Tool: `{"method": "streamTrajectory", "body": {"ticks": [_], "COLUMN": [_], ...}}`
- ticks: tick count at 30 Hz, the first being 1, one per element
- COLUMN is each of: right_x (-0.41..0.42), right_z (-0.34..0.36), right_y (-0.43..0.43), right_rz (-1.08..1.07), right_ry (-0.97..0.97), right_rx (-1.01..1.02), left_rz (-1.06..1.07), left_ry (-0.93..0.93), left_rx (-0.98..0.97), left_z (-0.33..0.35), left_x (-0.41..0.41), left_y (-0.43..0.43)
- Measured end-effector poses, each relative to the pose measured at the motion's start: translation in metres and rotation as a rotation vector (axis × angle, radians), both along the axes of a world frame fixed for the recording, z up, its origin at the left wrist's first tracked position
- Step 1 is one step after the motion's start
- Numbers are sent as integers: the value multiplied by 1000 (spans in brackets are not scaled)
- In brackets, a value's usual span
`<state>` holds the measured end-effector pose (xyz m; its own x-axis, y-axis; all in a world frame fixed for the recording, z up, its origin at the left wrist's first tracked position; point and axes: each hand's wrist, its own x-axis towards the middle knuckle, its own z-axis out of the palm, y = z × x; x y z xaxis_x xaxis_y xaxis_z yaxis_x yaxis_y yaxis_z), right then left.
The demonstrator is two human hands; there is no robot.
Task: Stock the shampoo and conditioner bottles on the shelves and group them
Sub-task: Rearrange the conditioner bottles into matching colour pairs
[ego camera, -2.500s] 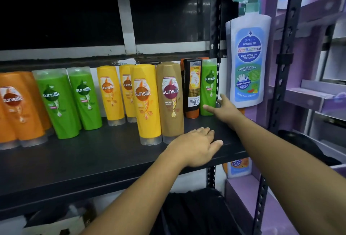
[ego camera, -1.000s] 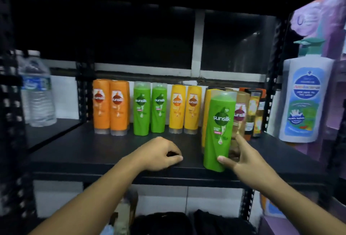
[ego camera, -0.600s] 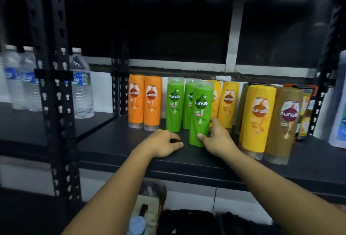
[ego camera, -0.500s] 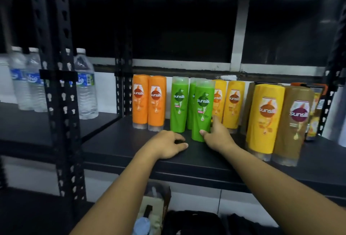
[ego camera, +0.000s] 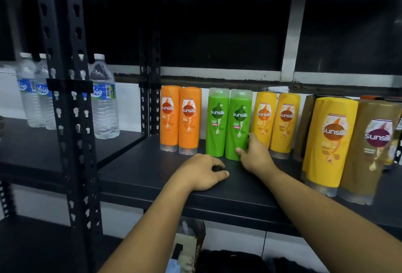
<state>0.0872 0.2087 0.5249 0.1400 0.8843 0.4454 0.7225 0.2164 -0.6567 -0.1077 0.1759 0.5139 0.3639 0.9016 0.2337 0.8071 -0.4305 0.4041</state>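
Green Sunsilk bottle (ego camera: 238,123), upright in the back row of the black shelf (ego camera: 152,175), touching a second green Sunsilk bottle (ego camera: 218,120) on its left. The right hand (ego camera: 254,155) grasps the lower part of the first bottle, with the thumb on the front near the base and the fingers wrapped round the bottle's right side. The left hand (ego camera: 202,171) rests on the shelf board just in front of the green pair, fingers loosely curled and holding nothing.

Left of the green pair, slightly apart from it, two orange Sunsilk bottles (ego camera: 190,120) stand side by side and touching. Right of the grasped bottle, two yellow Sunsilk bottles (ego camera: 286,120) stand in the same row; the nearer one is partly hidden by the right hand. Further right, towards the shelf's front edge, a front yellow Sunsilk bottle (ego camera: 330,142) and a golden-brown Sunsilk bottle (ego camera: 374,148) stand side by side. The bottles behind them are mostly hidden. The orange and yellow bottles stand on clear caps, labels facing forward.

Beyond the perforated black upright (ego camera: 65,98), clear water bottles (ego camera: 104,101) with blue labels stand grouped on the neighbouring shelf to the left.
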Motion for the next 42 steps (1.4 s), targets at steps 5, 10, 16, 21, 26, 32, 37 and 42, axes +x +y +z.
{"method": "streamTrajectory", "body": {"ticks": [5,10,16,21,26,32,37,42], "right_x": [0,2,15,44,84,132,170,204], "right_z": [-4,-8,-4,1,-3,-5,-6,-11], "right_y": [1,-10,-57,-113,-155,-187,-210,-206], "right_rz": [-14,-87,31,252,326,243,151,-82], "right_ry": [-52,-284,-478,-578,-604,-583,-511,-324], "right_rx": [3,-81,-185,-201,-186,-135,-73,69], "left_rz": [5,9,-19,-96,-214,-383,-409,-187], "left_ry": [6,16,5,45,166,249,175,-325], "left_rx": [-3,3,30,48,22,23,58,83], "left_z": [0,-1,5,9,20,16,18,12], "left_x": [0,0,-1,1,21,90,136,170], "left_y": [1,-1,-10,-23,-42,-65,-68,-56]}}
